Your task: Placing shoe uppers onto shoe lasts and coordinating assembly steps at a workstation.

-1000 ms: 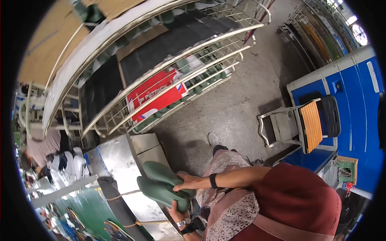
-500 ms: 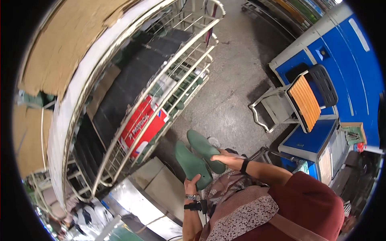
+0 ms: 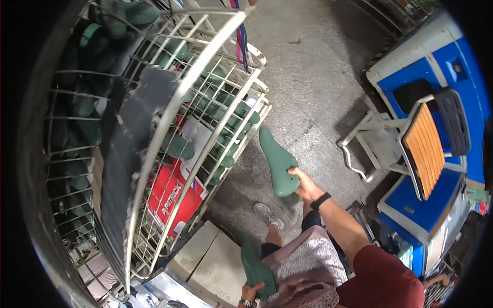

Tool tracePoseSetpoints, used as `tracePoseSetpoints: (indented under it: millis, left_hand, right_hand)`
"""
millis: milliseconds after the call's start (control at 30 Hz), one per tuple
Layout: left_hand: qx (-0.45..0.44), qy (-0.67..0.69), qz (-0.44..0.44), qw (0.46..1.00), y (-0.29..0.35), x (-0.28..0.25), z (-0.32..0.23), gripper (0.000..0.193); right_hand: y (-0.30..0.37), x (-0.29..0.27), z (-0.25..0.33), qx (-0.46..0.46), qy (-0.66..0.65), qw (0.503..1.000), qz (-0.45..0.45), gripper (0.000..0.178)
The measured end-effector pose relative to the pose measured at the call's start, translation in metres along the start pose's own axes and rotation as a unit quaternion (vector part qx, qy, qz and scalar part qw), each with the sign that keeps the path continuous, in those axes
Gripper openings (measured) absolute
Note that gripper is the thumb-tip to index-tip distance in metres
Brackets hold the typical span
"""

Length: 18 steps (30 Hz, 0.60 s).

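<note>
My right hand point(image 3: 307, 186) is closed round the heel end of a green shoe last point(image 3: 278, 163), held out in front of me over the floor with its toe pointing away. A small hole shows near its heel. Close to my body, at the lower edge, my left hand point(image 3: 249, 291) grips a second green shoe last point(image 3: 254, 268), its thumb lying across the heel end. The two lasts are well apart. The ends of the left fingers behind the last are hidden.
At left stands a cream wire rack point(image 3: 215, 141) with several green lasts, a red shoebox point(image 3: 175, 197) and a black sheet point(image 3: 126, 149). A folding chair with a slatted wooden seat point(image 3: 423, 151) stands at right by blue cabinets point(image 3: 418, 208). My grey shoe point(image 3: 267, 214) is on the floor.
The two lasts have moved apart: the right one forward and out, the left one down toward my body. The view has shifted, showing more of the rack's contents.
</note>
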<state>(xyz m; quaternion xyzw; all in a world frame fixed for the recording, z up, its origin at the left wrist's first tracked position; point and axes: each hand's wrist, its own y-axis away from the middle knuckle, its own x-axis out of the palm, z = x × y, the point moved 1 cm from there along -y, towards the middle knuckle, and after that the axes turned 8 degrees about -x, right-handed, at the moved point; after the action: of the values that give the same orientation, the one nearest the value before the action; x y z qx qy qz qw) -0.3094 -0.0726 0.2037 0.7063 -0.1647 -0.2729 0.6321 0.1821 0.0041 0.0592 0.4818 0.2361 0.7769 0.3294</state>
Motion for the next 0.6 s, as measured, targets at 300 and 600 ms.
tracePoseSetpoints:
  millis: [300,600]
  left_hand:
    - [-0.089,0.085,0.023,0.992,-0.012,0.063,0.005,0.063]
    - [-0.08,0.127,0.001,0.989,0.002,0.09,-0.036,0.058]
  right_hand:
    - [-0.21,-0.013,0.066,0.063,-0.127,0.978,0.153,0.062]
    - [-0.285,0.011,0.037,-0.039,-0.062,0.99,-0.124,0.051]
